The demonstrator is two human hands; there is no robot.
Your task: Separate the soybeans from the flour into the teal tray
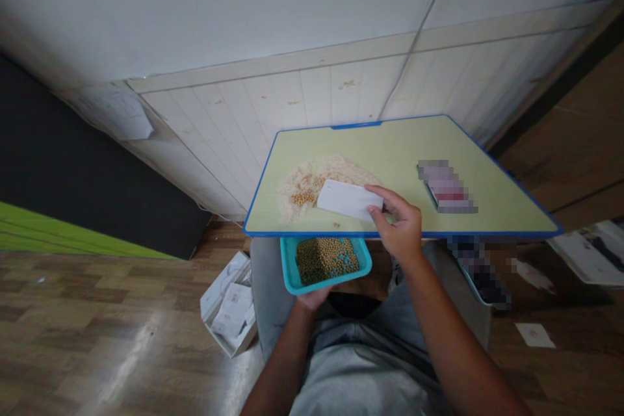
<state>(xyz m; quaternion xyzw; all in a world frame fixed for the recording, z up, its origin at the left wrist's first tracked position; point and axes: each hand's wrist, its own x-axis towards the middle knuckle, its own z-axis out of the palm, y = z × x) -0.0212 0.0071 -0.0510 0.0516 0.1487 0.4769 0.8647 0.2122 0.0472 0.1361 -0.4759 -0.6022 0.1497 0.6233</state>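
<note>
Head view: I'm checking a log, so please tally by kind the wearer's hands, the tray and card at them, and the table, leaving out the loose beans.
Hands: 2 (left hand, right hand)
Trays: 1 (turquoise tray)
Cards: 1 (white card, in the right hand)
Tables: 1 (green-topped table)
Total: 5

The tabletop (404,143) is pale yellow-green with a bright blue rim, and toward its left edge off-white powder (344,166) flecked with brown surrounds golden beans (303,199), with a plain white card (347,200) near the front edge. Below that edge, by the front left corner, a turquoise tray (288,263) shows through the tan beans (336,253) in it, which look darker and olive on the left. Toward the right edge a pixelated item (447,186) is mauve-pink with a dark red band, and beyond the back edge the grooved panelling (277,94) is greyish white with brownish marks.
</note>
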